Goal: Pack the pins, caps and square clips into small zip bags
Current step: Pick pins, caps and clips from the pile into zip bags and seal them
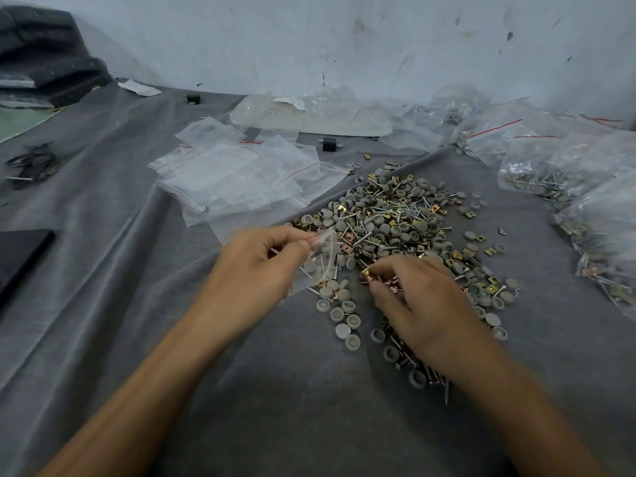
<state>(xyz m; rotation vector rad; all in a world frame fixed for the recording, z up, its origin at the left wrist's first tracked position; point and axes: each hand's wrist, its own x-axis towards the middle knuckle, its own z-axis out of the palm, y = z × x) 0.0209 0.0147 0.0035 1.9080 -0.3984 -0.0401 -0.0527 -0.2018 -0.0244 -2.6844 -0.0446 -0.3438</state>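
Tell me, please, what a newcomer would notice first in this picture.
The heap of grey caps, pins and brass square clips sprawls over the grey cloth, centre right. In front of it the left hand pinches a small zip bag while the right hand pinches a square clip. Empty zip bags lie behind left; filled bags line the right edge.

No text is legible.
Faint handwritten strokes are seen on the large clear bag [309, 115] lying at twelve o'clock from the heap of pins, caps and clips [395, 222]; they are too pale and blurred to be read.
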